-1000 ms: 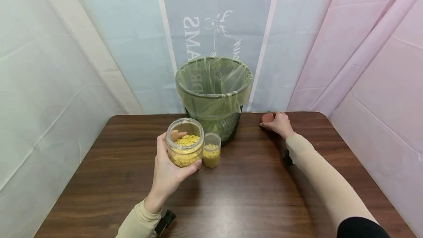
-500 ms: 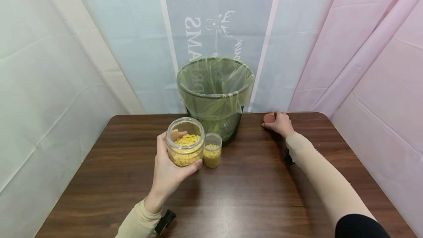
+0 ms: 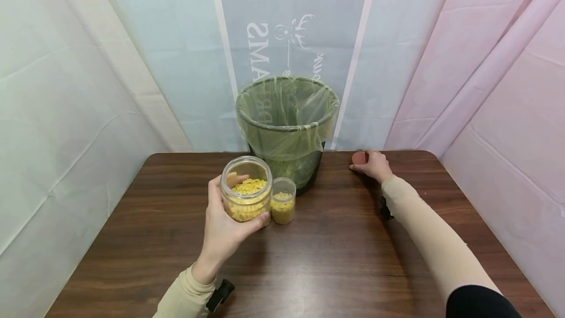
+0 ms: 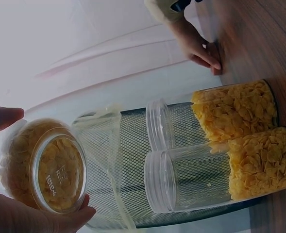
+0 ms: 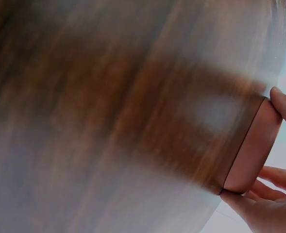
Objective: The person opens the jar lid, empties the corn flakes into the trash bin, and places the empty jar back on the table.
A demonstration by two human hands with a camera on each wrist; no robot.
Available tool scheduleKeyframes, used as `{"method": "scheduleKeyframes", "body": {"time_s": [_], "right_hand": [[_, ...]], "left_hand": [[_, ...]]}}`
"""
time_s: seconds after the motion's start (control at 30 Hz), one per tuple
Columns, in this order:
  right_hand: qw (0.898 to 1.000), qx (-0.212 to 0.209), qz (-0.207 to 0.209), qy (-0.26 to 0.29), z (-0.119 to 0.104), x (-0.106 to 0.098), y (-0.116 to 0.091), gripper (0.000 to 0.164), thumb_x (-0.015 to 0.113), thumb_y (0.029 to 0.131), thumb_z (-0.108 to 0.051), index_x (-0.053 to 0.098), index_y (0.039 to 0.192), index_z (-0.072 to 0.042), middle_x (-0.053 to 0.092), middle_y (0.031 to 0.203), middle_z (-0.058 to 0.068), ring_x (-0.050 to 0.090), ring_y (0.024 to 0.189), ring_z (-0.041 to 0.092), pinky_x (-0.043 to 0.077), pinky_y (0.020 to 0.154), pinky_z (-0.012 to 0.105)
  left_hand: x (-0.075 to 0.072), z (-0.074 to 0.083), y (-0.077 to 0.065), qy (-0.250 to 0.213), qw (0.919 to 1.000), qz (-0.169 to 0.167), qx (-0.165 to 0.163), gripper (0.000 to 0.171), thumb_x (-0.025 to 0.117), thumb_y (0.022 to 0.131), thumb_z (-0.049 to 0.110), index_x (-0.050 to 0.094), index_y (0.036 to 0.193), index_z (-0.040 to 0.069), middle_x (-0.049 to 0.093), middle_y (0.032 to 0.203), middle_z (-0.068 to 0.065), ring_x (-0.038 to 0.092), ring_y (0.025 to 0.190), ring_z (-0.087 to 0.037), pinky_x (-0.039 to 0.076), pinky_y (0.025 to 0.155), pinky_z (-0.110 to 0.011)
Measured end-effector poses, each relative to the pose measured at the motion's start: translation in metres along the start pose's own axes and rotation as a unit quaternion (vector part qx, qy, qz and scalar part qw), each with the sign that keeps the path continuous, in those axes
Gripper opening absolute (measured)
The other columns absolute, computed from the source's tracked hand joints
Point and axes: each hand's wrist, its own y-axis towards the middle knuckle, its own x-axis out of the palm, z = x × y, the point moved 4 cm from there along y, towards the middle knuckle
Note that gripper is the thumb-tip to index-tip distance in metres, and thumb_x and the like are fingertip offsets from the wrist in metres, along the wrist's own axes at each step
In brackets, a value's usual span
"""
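My left hand (image 3: 222, 232) grips a clear jar (image 3: 246, 210) part full of yellow corn flakes, its lidless mouth tilted toward the head camera. The left wrist view shows this jar from its embossed base, held up off the table. Two more lidless jars of flakes, a nearer jar (image 4: 261, 165) and a farther jar (image 4: 235, 109), stand upright side by side on the table. In the head view the held jar mostly hides one of them; the other jar (image 3: 283, 208) shows at its right. At the table's far right, my right hand (image 3: 377, 167) pinches a round reddish-brown lid (image 3: 359, 158) against the tabletop.
A mesh waste bin (image 3: 287, 153) lined with a greenish bag stands right behind the jars, at the back of the table. The dark wooden table (image 3: 335, 259) ends at a curtain (image 3: 393, 63) that hangs around the back and sides.
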Motion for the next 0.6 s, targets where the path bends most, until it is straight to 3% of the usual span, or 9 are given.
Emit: {"method": "scheduleKeyframes", "body": {"time_s": [0.37, 0.6], "right_hand": [[1.000, 0.006, -0.002, 0.009, -0.001, 0.002, 0.000, 0.073, 0.072, 0.080, -0.037, 0.044, 0.130, 0.008, 0.055, 0.112, 0.031, 0.054, 0.098, 0.046, 0.048, 0.080, 0.054], [1.000, 0.006, 0.002, 0.005, 0.002, 0.003, 0.000, 0.073, 0.073, 0.080, -0.036, 0.044, 0.129, 0.009, 0.053, 0.111, 0.032, 0.052, 0.099, 0.046, 0.047, 0.080, 0.054]], "left_hand": [[0.000, -0.031, 0.001, -0.008, 0.9998, 0.001, 0.017, 0.090, 0.089, 0.056, 0.004, 0.038, 0.129, 0.012, 0.057, 0.125, 0.004, 0.055, 0.112, -0.015, 0.043, 0.094, -0.020], [0.001, -0.035, 0.001, -0.010, 0.9997, -0.002, 0.021, 0.089, 0.089, 0.057, 0.008, 0.038, 0.129, 0.016, 0.057, 0.125, 0.005, 0.055, 0.111, -0.014, 0.045, 0.093, -0.021]]}}
